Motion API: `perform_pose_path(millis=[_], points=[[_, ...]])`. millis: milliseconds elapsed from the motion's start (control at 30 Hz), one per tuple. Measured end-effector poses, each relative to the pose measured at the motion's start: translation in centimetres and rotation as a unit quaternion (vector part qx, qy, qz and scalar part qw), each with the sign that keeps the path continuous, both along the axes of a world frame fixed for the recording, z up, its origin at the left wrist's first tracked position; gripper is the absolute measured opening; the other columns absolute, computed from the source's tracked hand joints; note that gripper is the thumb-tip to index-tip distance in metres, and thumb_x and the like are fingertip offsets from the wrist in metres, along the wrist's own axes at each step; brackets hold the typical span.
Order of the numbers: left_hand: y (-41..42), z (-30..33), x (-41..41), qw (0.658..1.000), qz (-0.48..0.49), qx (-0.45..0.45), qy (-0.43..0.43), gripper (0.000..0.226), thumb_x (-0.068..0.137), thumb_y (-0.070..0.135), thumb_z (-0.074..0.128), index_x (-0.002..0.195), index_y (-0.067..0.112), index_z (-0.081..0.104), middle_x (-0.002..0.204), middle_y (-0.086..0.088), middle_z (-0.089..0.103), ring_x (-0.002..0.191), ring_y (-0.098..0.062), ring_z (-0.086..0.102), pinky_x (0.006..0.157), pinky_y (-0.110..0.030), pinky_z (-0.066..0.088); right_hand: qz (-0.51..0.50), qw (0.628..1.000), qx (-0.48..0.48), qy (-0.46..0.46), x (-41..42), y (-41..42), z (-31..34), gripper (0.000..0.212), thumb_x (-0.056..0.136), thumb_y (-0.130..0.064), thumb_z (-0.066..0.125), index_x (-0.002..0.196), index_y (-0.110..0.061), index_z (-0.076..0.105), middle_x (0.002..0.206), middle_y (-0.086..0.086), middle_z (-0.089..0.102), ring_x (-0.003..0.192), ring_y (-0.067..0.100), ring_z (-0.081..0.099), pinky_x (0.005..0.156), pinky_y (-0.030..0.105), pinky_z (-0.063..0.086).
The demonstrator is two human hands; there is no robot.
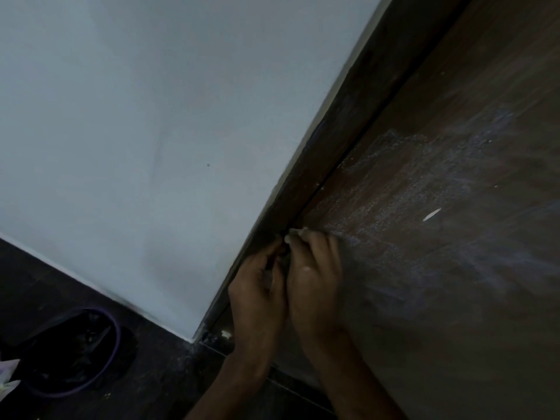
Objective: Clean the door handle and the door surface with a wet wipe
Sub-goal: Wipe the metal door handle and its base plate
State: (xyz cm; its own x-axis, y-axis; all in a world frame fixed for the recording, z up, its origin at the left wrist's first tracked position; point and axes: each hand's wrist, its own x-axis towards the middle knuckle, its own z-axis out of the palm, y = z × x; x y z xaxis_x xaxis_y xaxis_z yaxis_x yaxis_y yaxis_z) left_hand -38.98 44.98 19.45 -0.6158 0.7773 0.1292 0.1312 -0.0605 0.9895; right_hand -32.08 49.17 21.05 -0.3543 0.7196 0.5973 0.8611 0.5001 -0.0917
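Where the brown door (439, 207) meets its dark frame (327, 165), the right hand (315, 277) has its fingers clamped on a white wet wipe (295, 233) pressed against the door's left edge. The left hand (257, 286) touches it, fingers curled together. A lined bin (75, 353) sits on the floor.

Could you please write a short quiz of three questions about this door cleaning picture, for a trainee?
1. True or false: both hands are together at the edge of the door, next to the door frame.
2. Which hand has the white wipe at its fingertips? A. left hand B. right hand
3. What object with a purple rim stands on the floor at lower left?

Key: 1 true. 2 B. 3 a bin with a dark bag inside.
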Motion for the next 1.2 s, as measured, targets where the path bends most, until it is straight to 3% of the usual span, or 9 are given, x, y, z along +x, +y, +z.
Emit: perform_pose_path(millis=[67,300,400,500,567,667,833,1033,1200], points=[[0.0,-0.2,0.1,1.0,-0.003,-0.012,0.009,0.047,0.091,-0.005,0.06,0.129,0.022,0.067,0.123,0.014,0.067,0.109,0.017,0.056,0.094,-0.002,0.039,0.019,0.999,-0.023,-0.034,0.0,0.3,-0.5,0.025,0.094,-0.009,0.053,0.113,-0.002,0.068,0.115,0.008,0.062,0.106,0.024,0.056,0.085,0.039,0.055],[0.5,-0.4,0.0,0.995,-0.04,0.024,0.088,0.048,0.087,-0.011,0.064,0.129,0.013,0.068,0.123,-0.002,0.068,0.113,-0.006,0.062,0.099,-0.015,0.045,0.043,0.997,-0.057,0.021,1.5,-0.5,-0.5,0.025,0.094,-0.008,0.055,0.118,-0.006,0.063,0.117,0.006,0.06,0.108,0.023,0.058,0.088,0.041,0.055],[0.9,-0.4,-0.2,0.994,-0.002,0.024,0.103,0.041,0.084,-0.009,0.069,0.12,0.009,0.072,0.122,0.0,0.066,0.112,0.001,0.053,0.1,-0.004,0.035,0.057,0.995,-0.063,-0.054,0.5,-0.7,0.8,0.025,0.088,-0.006,0.062,0.112,-0.002,0.07,0.115,0.009,0.067,0.11,0.024,0.06,0.092,0.038,0.056],[1.2,0.0,0.0,0.991,-0.003,0.05,0.121,0.028,0.088,-0.001,0.069,0.114,0.009,0.075,0.115,-0.002,0.07,0.106,0.0,0.057,0.096,-0.002,0.035,0.037,0.998,-0.052,0.013,1.5,-1.2,2.3,0.026,0.09,-0.012,0.056,0.108,-0.004,0.073,0.108,0.007,0.069,0.103,0.019,0.062,0.093,0.03,0.054],[1.5,0.3,0.4,0.988,-0.006,0.075,0.137,0.024,0.09,0.009,0.069,0.113,0.009,0.076,0.107,0.001,0.071,0.099,0.004,0.056,0.091,-0.001,0.037,0.002,0.996,-0.031,0.089,2.3,-1.4,2.6,0.017,0.091,-0.004,0.063,0.103,-0.005,0.076,0.103,0.007,0.071,0.097,0.019,0.066,0.091,0.027,0.053],[1.7,-0.5,0.3,0.983,-0.011,0.111,0.146,0.024,0.089,0.019,0.069,0.11,0.01,0.077,0.096,0.0,0.072,0.087,-0.007,0.064,0.08,-0.015,0.05,-0.03,0.988,-0.034,0.146,2.6,-1.9,2.7,0.019,0.084,0.008,0.073,0.099,-0.004,0.078,0.099,0.007,0.074,0.093,0.018,0.07,0.089,0.019,0.052],[1.4,-3.9,-0.6,0.985,0.011,0.065,0.159,0.023,0.071,-0.005,0.085,0.092,0.004,0.08,0.092,-0.008,0.078,0.083,-0.021,0.074,0.074,-0.036,0.06,-0.036,0.982,-0.031,0.182,2.8,-2.6,2.6,0.017,0.081,0.006,0.073,0.094,-0.004,0.079,0.093,0.005,0.074,0.092,-0.003,0.058,0.087,-0.003,0.04],[2.3,-2.6,-0.6,0.987,0.003,0.094,0.132,0.015,0.078,0.002,0.078,0.093,0.005,0.079,0.095,-0.002,0.075,0.089,-0.007,0.067,0.086,-0.015,0.053,-0.069,0.979,-0.055,0.184,3.2,-2.5,2.2,0.02,0.08,0.008,0.075,0.095,-0.005,0.078,0.095,0.005,0.073,0.087,0.002,0.063,0.083,-0.003,0.042],[1.7,-4.3,-0.7,0.988,0.013,0.03,0.153,0.019,0.069,-0.008,0.085,0.084,0.003,0.08,0.084,-0.009,0.077,0.078,-0.009,0.069,0.083,-0.006,0.048,-0.068,0.977,-0.058,0.195,2.7,-2.7,1.9,0.02,0.081,0.007,0.075,0.095,-0.007,0.078,0.096,0.004,0.072,0.089,0.0,0.063,0.083,-0.002,0.044]])
